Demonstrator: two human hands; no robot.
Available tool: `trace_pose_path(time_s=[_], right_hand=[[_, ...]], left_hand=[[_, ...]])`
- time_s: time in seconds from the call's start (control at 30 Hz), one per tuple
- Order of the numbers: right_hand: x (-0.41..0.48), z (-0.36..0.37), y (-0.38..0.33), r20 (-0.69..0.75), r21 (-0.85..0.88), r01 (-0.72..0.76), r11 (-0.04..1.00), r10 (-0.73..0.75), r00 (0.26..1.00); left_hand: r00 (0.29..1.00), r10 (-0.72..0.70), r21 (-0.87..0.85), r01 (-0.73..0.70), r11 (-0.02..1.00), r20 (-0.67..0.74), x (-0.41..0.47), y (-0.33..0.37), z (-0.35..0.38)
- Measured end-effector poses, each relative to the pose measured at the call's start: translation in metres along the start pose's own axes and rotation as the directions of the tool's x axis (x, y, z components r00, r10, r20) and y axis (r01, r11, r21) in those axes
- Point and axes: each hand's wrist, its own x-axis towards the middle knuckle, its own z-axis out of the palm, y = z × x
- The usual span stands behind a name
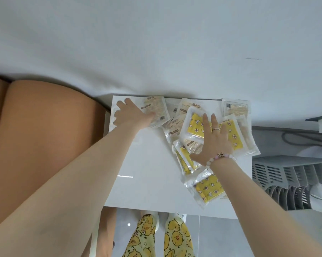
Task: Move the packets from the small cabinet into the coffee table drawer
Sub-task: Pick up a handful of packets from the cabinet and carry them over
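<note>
Head view: clear plastic packets (208, 189), some with yellow star-print pads, lie scattered along the far edge and right side of the small cabinet's glossy white top (147, 173). The left hand (130, 116) presses flat on a pale packet (156, 108) at the far left corner, the right hand (216, 140) rests spread on the pile, neither grip closed. Raked together, slick wrappers could skate off the right edge

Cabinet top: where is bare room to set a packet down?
The cabinet top is bare down its middle and near-left, between the left hand and the right hand, to the front edge. Its right side and back edge are crowded with overlapping packets.
</note>
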Motion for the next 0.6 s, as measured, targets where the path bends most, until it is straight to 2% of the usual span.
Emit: trace_pose_path(time_s=[0.07, 0.13, 0.33, 0.43, 0.6], right_hand=[[0.002, 0.011, 0.001, 0.013, 0.040, 0.003, 0.999, -0.004, 1.000], [0.001, 0.020, 0.003, 0.021, 0.068, 0.015, 0.998, -0.016, 1.000], [0.005, 0.025, 0.006, 0.063, 0.102, 0.024, 0.994, -0.031, 0.998], [0.006, 0.024, 0.004, 0.082, 0.117, 0.029, 0.993, -0.039, 0.996], [0.008, 0.022, 0.007, 0.104, 0.101, 0.068, 0.993, -0.079, 0.991]], left_hand=[[0.994, -0.091, -0.119, 0.097, 0.988, 0.054, 0.008, 0.005, 0.010], [0.980, -0.160, -0.162, 0.178, 0.971, 0.114, 0.010, 0.013, 0.020], [0.964, -0.216, -0.088, 0.231, 0.969, 0.157, 0.008, 0.030, 0.027], [0.964, -0.229, -0.099, 0.243, 0.965, 0.132, 0.011, 0.029, 0.026], [0.977, -0.213, -0.104, 0.212, 0.972, 0.006, 0.018, 0.010, 0.031]])
